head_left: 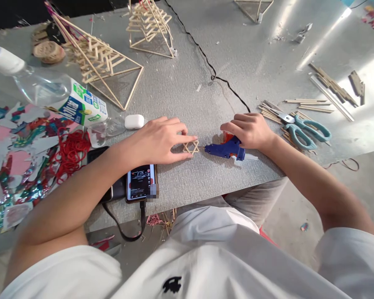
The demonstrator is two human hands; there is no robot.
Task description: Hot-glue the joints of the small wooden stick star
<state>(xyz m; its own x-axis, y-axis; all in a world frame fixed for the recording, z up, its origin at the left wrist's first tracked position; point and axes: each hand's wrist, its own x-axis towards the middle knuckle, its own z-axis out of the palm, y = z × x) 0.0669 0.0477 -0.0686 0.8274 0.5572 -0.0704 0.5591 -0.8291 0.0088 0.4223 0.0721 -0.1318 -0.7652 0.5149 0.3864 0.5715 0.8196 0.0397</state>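
Note:
Between the thumb and fingers of my left hand (166, 141) is a small star-shaped frame of thin wooden sticks (191, 147), held at the tabletop. My right hand (251, 130) is wrapped round a blue hot glue gun (222, 149) with an orange trigger, lying on its side. The gun's nozzle points left and sits right at the star's edge; whether they touch I cannot tell. A clear glue stick (252, 157) pokes out of the gun's back. The power cord (202, 52) runs up the table from behind my right hand.
Teal-handled scissors (303, 128) lie among loose sticks (308, 104) at right. Left are a plastic bottle (46, 89), a white earbud case (134, 121), red string (70, 151) and a phone (140, 182) on a cable. Stick structures (96, 62) stand at the back.

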